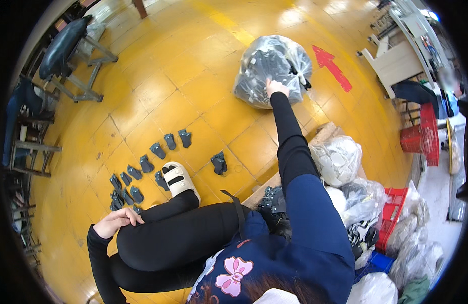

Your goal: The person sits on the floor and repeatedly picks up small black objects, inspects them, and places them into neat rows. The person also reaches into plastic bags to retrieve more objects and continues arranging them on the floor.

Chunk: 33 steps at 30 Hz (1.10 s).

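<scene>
My right arm stretches out to a large clear plastic bag (267, 63) on the floor, filled with dark items. My right hand (277, 88) is closed on the bag's near side, its fingertips partly lost against the film. Across my bent knee lies my left hand (116, 222), fingers loosely stretched and holding nothing. Small dark grey bundles that look like folded socks (146, 163) are laid in rows on the floor by my sandalled foot (177, 178). Another dark bundle (219, 162) sits apart, right of the foot. More dark bundles (272, 200) are heaped beside my hip.
Filled plastic bags (336, 159) crowd my right side, near a red crate (393, 213) and a blue container (378, 262). A padded stool (66, 48) stands at far left. On the right are a red basket (420, 137) and a work table (396, 63). A red arrow (332, 67) marks the yellow floor.
</scene>
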Each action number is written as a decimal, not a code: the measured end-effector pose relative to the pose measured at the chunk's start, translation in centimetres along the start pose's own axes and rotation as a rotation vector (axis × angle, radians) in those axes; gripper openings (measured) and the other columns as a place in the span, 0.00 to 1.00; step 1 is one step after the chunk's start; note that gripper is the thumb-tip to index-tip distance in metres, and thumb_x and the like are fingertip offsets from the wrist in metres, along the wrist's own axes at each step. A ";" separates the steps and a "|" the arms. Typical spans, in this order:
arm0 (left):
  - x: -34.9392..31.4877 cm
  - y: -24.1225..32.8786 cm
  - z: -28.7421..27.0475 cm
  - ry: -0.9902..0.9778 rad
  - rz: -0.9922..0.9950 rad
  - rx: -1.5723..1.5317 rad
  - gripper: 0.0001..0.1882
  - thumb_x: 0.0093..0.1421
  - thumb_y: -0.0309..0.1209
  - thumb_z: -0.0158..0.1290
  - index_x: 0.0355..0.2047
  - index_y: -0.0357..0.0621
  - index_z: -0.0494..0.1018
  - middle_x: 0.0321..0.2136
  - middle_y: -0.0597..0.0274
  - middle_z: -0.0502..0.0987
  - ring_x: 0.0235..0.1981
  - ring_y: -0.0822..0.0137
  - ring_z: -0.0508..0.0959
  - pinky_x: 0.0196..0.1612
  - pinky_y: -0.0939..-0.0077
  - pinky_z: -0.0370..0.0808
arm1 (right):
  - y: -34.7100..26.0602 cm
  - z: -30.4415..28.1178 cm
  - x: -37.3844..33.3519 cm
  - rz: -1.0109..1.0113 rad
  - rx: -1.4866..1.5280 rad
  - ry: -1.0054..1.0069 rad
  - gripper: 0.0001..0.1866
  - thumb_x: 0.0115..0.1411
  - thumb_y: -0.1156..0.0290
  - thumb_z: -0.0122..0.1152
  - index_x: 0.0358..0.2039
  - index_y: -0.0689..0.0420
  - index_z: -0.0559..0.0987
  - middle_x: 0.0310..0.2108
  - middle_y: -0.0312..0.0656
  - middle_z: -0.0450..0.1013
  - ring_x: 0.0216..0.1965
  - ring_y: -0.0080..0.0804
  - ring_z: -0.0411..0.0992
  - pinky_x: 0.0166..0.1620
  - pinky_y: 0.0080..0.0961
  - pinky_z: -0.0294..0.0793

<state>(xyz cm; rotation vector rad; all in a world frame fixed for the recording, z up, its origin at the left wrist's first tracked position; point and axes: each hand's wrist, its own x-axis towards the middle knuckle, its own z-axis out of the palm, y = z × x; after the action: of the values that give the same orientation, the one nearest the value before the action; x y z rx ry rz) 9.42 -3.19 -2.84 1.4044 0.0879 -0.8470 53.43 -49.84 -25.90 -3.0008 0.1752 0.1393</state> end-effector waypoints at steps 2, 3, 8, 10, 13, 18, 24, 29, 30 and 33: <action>0.3 0.2 0.3 -0.004 0.016 0.022 0.08 0.57 0.20 0.38 0.31 0.38 0.69 0.41 0.54 0.74 0.48 0.61 0.70 0.55 0.71 0.61 | 1.4 -0.2 -1.6 0.062 0.020 0.009 0.29 0.63 0.47 0.35 0.35 0.55 0.81 0.36 0.53 0.76 0.41 0.52 0.74 0.47 0.45 0.70; 0.0 0.5 0.6 0.008 0.025 0.037 0.08 0.57 0.20 0.38 0.31 0.39 0.69 0.41 0.54 0.74 0.48 0.61 0.70 0.55 0.71 0.61 | 1.8 0.0 -2.6 0.043 0.038 0.122 0.27 0.62 0.49 0.38 0.30 0.54 0.82 0.31 0.51 0.77 0.36 0.50 0.76 0.43 0.43 0.73; 0.4 1.4 0.2 0.001 0.026 0.172 0.09 0.57 0.19 0.37 0.31 0.39 0.68 0.39 0.56 0.74 0.47 0.65 0.70 0.54 0.74 0.61 | 4.8 0.7 -9.0 0.106 0.047 0.104 0.27 0.62 0.49 0.39 0.28 0.56 0.81 0.30 0.52 0.77 0.36 0.52 0.76 0.43 0.45 0.73; 1.5 1.6 0.4 0.009 0.052 0.180 0.08 0.57 0.20 0.38 0.32 0.38 0.67 0.37 0.58 0.74 0.46 0.66 0.70 0.54 0.74 0.62 | 6.8 0.8 -12.9 0.146 0.020 0.046 0.27 0.62 0.49 0.39 0.28 0.56 0.81 0.32 0.53 0.76 0.37 0.52 0.75 0.43 0.45 0.73; 1.2 2.4 0.8 0.046 0.044 0.193 0.07 0.59 0.21 0.38 0.34 0.38 0.67 0.36 0.59 0.73 0.45 0.67 0.70 0.53 0.75 0.62 | 7.1 1.3 -18.9 0.123 0.031 -0.084 0.27 0.62 0.50 0.38 0.30 0.56 0.81 0.34 0.53 0.76 0.38 0.52 0.75 0.44 0.45 0.72; 1.3 2.1 1.1 0.078 0.129 0.368 0.15 0.65 0.36 0.38 0.35 0.36 0.68 0.35 0.59 0.70 0.43 0.66 0.69 0.51 0.76 0.60 | 9.3 -1.8 -28.1 0.127 0.326 -0.192 0.22 0.61 0.44 0.40 0.42 0.46 0.74 0.37 0.53 0.75 0.42 0.55 0.72 0.45 0.47 0.69; 2.5 1.0 0.5 0.043 0.245 0.519 0.24 0.64 0.48 0.39 0.31 0.36 0.67 0.32 0.59 0.67 0.40 0.64 0.68 0.50 0.75 0.59 | 28.0 -10.5 -35.4 0.523 0.267 0.470 0.20 0.54 0.55 0.55 0.44 0.51 0.74 0.39 0.48 0.74 0.42 0.49 0.72 0.45 0.42 0.70; 2.5 1.8 0.7 0.052 0.225 0.485 0.20 0.63 0.44 0.40 0.29 0.36 0.65 0.32 0.59 0.67 0.40 0.64 0.68 0.50 0.74 0.58 | 38.0 -20.3 -46.2 1.134 -0.425 0.687 0.22 0.50 0.52 0.61 0.45 0.44 0.72 0.40 0.44 0.71 0.43 0.44 0.71 0.40 0.46 0.72; 2.3 1.7 0.3 0.066 0.218 0.452 0.20 0.63 0.45 0.40 0.29 0.37 0.65 0.31 0.60 0.66 0.40 0.65 0.68 0.50 0.74 0.59 | 39.1 -20.4 -48.1 1.245 -0.425 0.725 0.26 0.49 0.50 0.61 0.47 0.43 0.70 0.42 0.45 0.69 0.46 0.44 0.69 0.42 0.45 0.71; 1.5 2.7 -0.2 0.088 0.198 0.490 0.20 0.62 0.45 0.41 0.29 0.37 0.65 0.31 0.61 0.66 0.39 0.67 0.67 0.49 0.74 0.59 | 41.3 -18.0 -52.8 1.565 -0.115 0.493 0.46 0.41 0.43 0.66 0.59 0.46 0.61 0.53 0.51 0.65 0.54 0.47 0.65 0.53 0.45 0.64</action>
<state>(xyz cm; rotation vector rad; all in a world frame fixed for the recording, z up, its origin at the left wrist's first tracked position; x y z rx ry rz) 12.11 -3.91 -1.48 1.8747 -0.2026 -0.6642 -2.31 -87.23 -8.10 -2.1114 2.4203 -0.4488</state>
